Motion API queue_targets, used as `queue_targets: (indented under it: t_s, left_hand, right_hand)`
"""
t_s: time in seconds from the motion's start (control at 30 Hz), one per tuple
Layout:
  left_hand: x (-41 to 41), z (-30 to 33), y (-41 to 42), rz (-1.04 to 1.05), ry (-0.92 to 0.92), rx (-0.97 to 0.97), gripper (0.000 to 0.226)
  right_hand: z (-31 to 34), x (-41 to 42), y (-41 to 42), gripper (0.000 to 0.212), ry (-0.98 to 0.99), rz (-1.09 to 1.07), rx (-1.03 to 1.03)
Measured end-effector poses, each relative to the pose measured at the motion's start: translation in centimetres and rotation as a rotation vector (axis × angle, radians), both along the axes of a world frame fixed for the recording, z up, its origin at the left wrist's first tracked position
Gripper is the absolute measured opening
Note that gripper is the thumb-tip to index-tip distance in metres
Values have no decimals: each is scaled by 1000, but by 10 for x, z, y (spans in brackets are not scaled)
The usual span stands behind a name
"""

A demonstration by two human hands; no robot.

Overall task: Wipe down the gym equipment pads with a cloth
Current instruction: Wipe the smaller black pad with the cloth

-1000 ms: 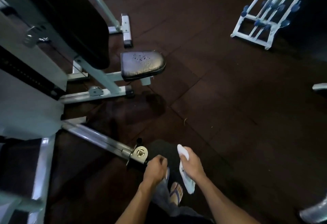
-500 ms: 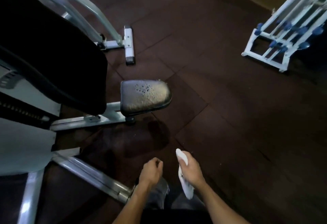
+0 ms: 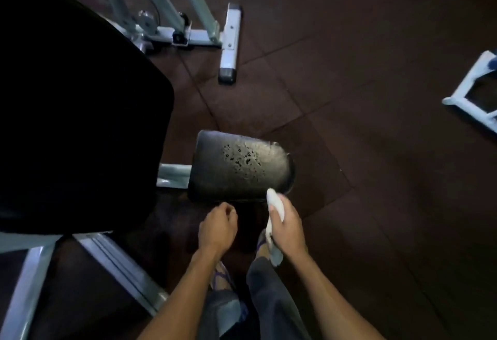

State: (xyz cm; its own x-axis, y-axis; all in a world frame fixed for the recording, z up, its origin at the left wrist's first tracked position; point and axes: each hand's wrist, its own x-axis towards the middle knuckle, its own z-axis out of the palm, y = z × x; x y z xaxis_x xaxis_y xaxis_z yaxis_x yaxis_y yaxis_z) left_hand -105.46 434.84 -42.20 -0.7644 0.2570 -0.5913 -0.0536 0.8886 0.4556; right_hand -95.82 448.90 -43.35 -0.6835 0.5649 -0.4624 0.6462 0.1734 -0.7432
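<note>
You are gripping the soft, limp white cloth (image 3: 274, 221) bunched in your right hand (image 3: 289, 228), fingers curled around its middle, just off the near right corner of the firm, droplet-wet, likely slippery black vinyl seat pad (image 3: 239, 169), while your left hand (image 3: 217, 228) is hanging loosely fisted, empty.

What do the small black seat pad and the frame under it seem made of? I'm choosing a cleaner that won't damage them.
The small black seat pad looks like smooth vinyl or faux leather: it shines, and water droplets bead on top. The pale grey tube frame looks like painted metal with an even, slightly glossy coat. The white cloth in the right hand looks like soft fabric.
</note>
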Motion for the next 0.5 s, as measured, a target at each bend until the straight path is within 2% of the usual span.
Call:
queue_targets:
  t_s: [0.1, 0.27, 0.5]
  left_hand:
    - [-39, -47, 11, -111, 150, -98, 24]
    - [-101, -127, 9, -235, 416, -93, 46]
    - [-145, -205, -5, -457, 519, -82, 67]
  right_hand:
    - [-36, -45, 28, 42, 61, 41, 114]
    - [-111, -113, 57, 48, 108, 125, 368]
    - [-183, -152, 21, 61, -144, 177, 801]
